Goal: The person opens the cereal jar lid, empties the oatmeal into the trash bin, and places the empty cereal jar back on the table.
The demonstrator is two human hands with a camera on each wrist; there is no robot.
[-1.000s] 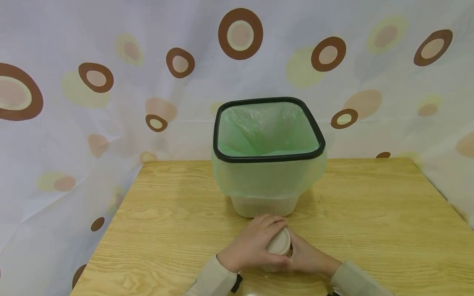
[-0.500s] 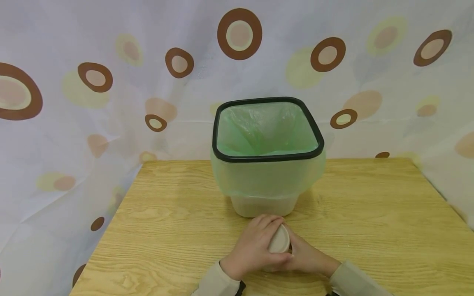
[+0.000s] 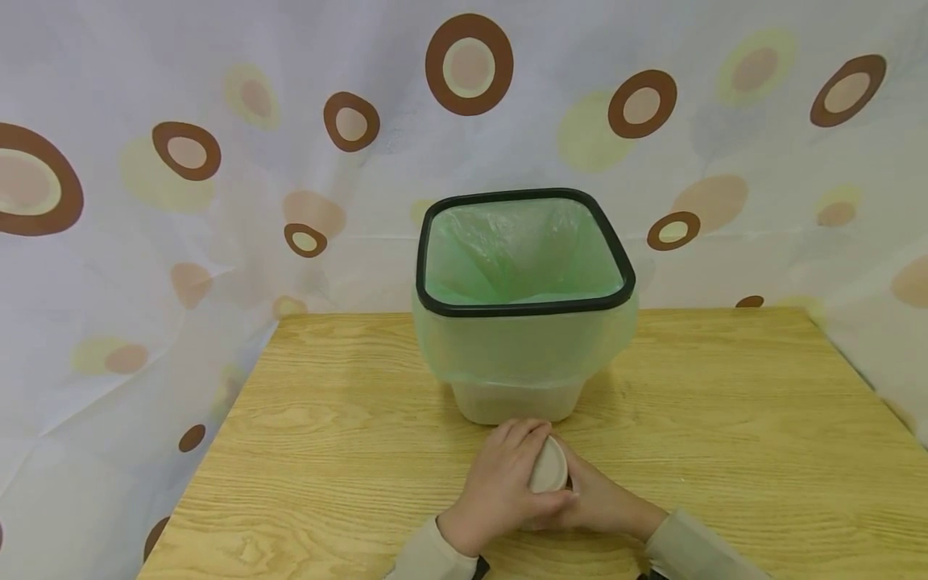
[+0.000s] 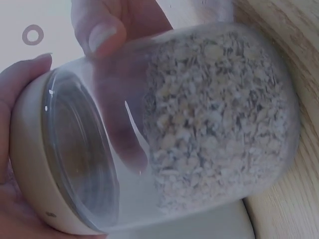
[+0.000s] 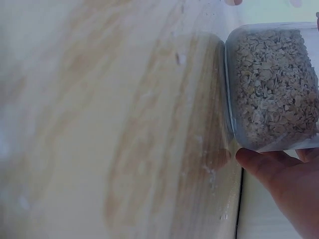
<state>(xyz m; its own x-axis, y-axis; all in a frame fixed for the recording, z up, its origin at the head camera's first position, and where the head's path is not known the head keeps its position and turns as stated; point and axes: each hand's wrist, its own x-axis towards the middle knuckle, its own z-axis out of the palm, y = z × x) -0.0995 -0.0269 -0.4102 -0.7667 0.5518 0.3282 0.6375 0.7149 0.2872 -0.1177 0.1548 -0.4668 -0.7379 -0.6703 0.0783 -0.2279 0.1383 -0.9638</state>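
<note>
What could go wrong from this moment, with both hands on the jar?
1. The left hand grips the beige lid while the right hand holds the clear jar; if the lid came loose suddenly, the jar might tip and spill its oat-like flakes onto the wooden table.
2. The lined trash bin stands close in front of the hands, so a forward jerk might knock it.

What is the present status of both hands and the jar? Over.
Left hand grips lid; right hand holds jar. Jar upright on table. Bin beyond; no obstacle seen between hands and jar.
</note>
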